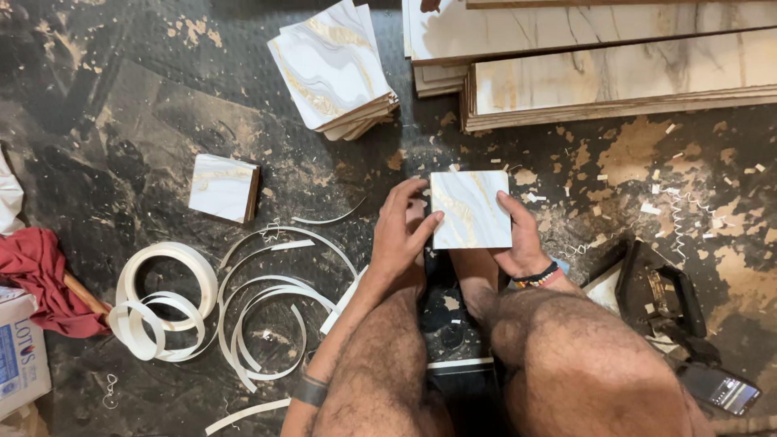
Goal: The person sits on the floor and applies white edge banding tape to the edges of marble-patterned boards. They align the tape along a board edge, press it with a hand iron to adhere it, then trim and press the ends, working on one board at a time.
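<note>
Marbled square (470, 209) held by two hands: left (398, 235), right (522, 239).

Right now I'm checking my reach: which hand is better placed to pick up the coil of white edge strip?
Probably left. The left hand sits on the marbled square panel's left edge, on the coil's side. The right hand holds the far edge, with the panel in between.

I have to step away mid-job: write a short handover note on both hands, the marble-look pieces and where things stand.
Left hand: grips the left edge of the square marble-look panel.
Right hand: grips its right edge; panel held face up above the floor.
Nearby: a stack of similar squares, one single square, long boards, white edge-banding coil with loose strips.
Done or left: cannot tell whether the held panel's edges are banded.
</note>
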